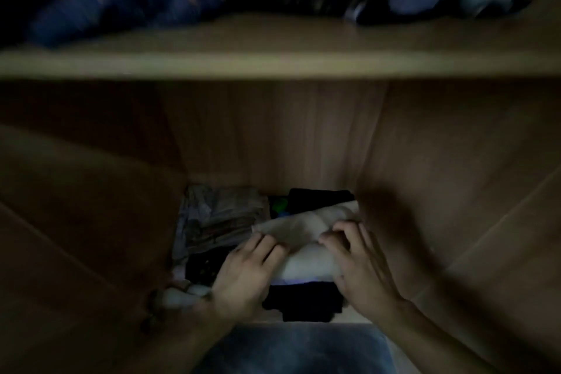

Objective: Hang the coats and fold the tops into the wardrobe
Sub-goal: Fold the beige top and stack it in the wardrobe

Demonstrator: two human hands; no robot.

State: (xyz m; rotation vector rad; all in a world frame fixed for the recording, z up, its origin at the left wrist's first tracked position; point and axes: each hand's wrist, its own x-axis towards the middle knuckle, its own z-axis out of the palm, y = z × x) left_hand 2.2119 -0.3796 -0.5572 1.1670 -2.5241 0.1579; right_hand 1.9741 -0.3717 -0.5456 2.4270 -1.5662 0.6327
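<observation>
A folded white top [303, 264] lies on a stack of dark folded clothes [303, 300] in the wardrobe's lower compartment. My left hand [243, 273] rests on the top's left edge with its fingers fairly straight. My right hand [361, 264] is on the top's right side, its fingers bent and pinching a fold of the fabric. The picture is dim and blurred.
A pale patterned pile of clothes [218, 218] sits to the left, with a dark garment [203, 267] in front of it. A wooden shelf [273, 64] above carries blue clothes [121, 0]. Wooden side walls [455, 191] close in the compartment. Blue jeans [297, 349] show at the bottom.
</observation>
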